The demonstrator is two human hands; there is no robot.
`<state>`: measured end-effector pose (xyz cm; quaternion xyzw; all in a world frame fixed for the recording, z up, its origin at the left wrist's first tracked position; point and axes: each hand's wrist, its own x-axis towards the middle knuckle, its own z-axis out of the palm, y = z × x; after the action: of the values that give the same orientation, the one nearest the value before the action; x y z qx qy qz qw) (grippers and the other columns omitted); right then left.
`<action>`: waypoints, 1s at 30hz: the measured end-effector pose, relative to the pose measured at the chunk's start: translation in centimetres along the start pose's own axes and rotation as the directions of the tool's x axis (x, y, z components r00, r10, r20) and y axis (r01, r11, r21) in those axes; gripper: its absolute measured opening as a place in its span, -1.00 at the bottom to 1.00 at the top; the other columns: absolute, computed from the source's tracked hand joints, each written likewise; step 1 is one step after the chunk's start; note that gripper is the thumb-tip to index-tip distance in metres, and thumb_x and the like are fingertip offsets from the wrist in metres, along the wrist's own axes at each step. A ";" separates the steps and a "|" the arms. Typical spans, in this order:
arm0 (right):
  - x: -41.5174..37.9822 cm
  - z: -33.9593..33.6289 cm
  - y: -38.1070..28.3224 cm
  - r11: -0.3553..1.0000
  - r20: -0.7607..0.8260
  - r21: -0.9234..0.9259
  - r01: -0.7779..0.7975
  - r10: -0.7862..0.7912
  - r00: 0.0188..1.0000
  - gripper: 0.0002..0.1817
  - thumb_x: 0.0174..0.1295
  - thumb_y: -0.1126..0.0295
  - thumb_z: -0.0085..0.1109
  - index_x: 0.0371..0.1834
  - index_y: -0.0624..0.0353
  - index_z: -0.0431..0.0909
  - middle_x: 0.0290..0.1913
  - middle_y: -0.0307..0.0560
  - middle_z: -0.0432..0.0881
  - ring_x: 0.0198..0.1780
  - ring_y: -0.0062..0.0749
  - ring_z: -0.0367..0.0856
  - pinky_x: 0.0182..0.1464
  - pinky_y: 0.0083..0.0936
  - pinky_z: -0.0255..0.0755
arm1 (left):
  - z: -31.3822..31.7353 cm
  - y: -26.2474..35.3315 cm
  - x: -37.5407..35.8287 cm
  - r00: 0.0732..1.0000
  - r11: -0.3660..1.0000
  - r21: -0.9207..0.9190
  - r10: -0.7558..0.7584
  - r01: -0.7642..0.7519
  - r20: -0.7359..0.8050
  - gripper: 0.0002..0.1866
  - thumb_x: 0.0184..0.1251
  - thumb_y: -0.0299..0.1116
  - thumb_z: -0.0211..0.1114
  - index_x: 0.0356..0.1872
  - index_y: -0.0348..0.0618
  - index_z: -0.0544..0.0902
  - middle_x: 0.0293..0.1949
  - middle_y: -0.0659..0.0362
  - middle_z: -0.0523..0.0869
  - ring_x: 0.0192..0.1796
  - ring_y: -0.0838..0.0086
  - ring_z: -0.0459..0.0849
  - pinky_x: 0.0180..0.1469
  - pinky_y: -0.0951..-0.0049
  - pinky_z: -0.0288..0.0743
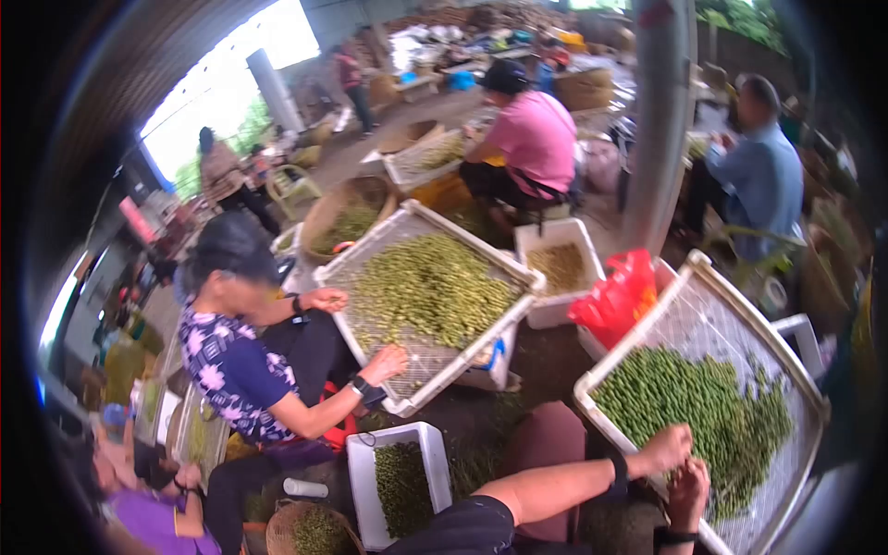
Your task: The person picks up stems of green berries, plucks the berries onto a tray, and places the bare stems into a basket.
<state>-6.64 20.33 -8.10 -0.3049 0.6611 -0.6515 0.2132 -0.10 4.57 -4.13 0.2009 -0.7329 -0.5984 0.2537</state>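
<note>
My left hand (662, 450) reaches over the near edge of a white mesh tray (661, 319), its fingers bent and pinched together. Close beside it is my right hand (687, 492), also with closed fingertips, and the two nearly meet. Whatever small piece they pinch is too small to make out. Both wrists wear black bands. Spread under and beyond my hands lies a heap of small green pieces (684, 398), like buds or small fruits, with looser stems at its right side.
Left of me, a person in a patterned shirt (236, 361) works at another tray (425, 211) of yellowish-green pieces (430, 287). A white bin (430, 439) and a basket (280, 529) stand low. A red plastic bag (615, 301) and a post (659, 139) lie beyond; more people sit behind.
</note>
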 end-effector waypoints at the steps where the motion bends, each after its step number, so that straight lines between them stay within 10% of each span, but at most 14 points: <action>1: 0.0 0.5 -3.5 0.886 0.113 0.423 -0.188 0.154 0.982 -0.88 0.42 0.43 0.12 -0.04 0.12 0.47 -0.27 -0.31 0.47 -0.37 -0.64 0.40 -0.43 -0.68 0.32 | -0.3 -1.7 1.0 0.999 0.992 -0.122 -0.021 0.016 -0.045 -0.81 0.34 -0.36 0.17 -0.47 -0.20 0.52 -0.52 0.04 0.59 -0.43 0.27 0.62 -0.33 0.15 0.51; 2: 0.2 1.5 -7.9 0.571 0.222 0.736 -0.363 0.303 0.927 -0.84 0.41 0.46 0.12 0.00 0.13 0.45 -0.22 -0.30 0.46 -0.33 -0.64 0.39 -0.40 -0.68 0.33 | -2.4 0.7 1.1 0.987 0.944 -0.290 -0.145 0.159 0.069 -0.81 0.38 -0.37 0.19 -0.46 -0.15 0.54 -0.51 0.11 0.59 -0.44 0.36 0.61 -0.38 0.25 0.50; 3: 0.0 3.3 -11.0 0.736 0.101 0.622 -0.269 0.266 0.959 -0.79 0.40 0.44 0.15 0.04 0.16 0.46 -0.19 -0.28 0.46 -0.28 -0.60 0.40 -0.35 -0.65 0.36 | -4.3 2.6 1.4 0.945 0.842 -0.432 -0.269 0.323 0.184 -0.81 0.42 -0.38 0.20 -0.46 -0.11 0.57 -0.50 0.19 0.59 -0.46 0.44 0.60 -0.43 0.34 0.49; 5: -0.9 1.7 -10.4 0.529 0.115 0.795 -0.296 0.347 0.931 -0.75 0.40 0.41 0.19 0.09 0.17 0.51 -0.06 -0.14 0.56 -0.21 -0.51 0.48 -0.26 -0.59 0.45 | -5.8 3.6 1.8 0.854 0.450 -0.742 -0.407 0.497 0.325 -0.86 0.52 -0.35 0.19 -0.15 -0.18 0.65 -0.35 0.13 0.69 -0.30 0.38 0.70 -0.23 0.26 0.66; 8: -1.4 1.0 -11.6 0.644 0.008 0.683 -0.346 0.467 0.884 -0.82 0.40 0.40 0.26 0.00 0.19 0.59 -0.06 -0.07 0.67 -0.18 -0.47 0.65 -0.25 -0.54 0.57 | -6.6 3.3 2.0 0.843 0.312 -0.789 -0.304 0.529 0.445 -0.75 0.57 -0.39 0.11 0.12 -0.26 0.60 -0.15 0.01 0.74 -0.03 0.12 0.77 0.08 0.06 0.71; 12: -2.2 2.2 -14.9 0.789 -0.115 0.507 -0.346 0.460 0.881 -0.84 0.42 0.35 0.29 -0.09 0.20 0.65 -0.33 -0.21 0.70 -0.48 -0.66 0.58 -0.46 -0.69 0.48 | -5.9 4.5 1.9 0.822 0.384 -0.727 -0.301 0.569 0.484 -0.70 0.65 -0.36 0.00 0.21 -0.30 0.52 0.04 -0.07 0.69 0.13 0.03 0.71 0.19 0.01 0.66; 23: -1.0 2.0 -13.3 0.979 -0.287 -0.131 -0.158 0.115 0.951 -0.73 0.39 0.44 0.31 0.08 0.30 0.59 -0.33 -0.30 0.65 -0.33 -0.74 0.51 -0.31 -0.64 0.44 | -5.1 5.3 1.5 0.785 0.444 -0.655 -0.236 0.612 0.573 -0.69 0.64 -0.38 0.01 0.20 -0.35 0.53 0.05 -0.12 0.71 0.13 0.03 0.72 0.20 0.04 0.67; 30: -0.3 2.6 -12.9 0.888 -0.195 -0.455 0.064 -0.170 0.966 -0.85 0.25 0.52 0.36 -0.13 0.24 0.71 -0.29 -0.03 0.74 -0.27 -0.23 0.75 -0.23 -0.34 0.58 | -4.3 5.3 0.2 0.707 0.503 -0.519 -0.326 0.692 0.627 -0.75 0.61 -0.37 0.09 0.14 -0.25 0.58 0.01 0.01 0.74 -0.02 0.30 0.76 0.04 0.27 0.70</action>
<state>-3.03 19.02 4.52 -0.3078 0.7929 -0.5256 0.0198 2.40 2.23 1.76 0.1525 -0.3736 -0.9129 -0.0606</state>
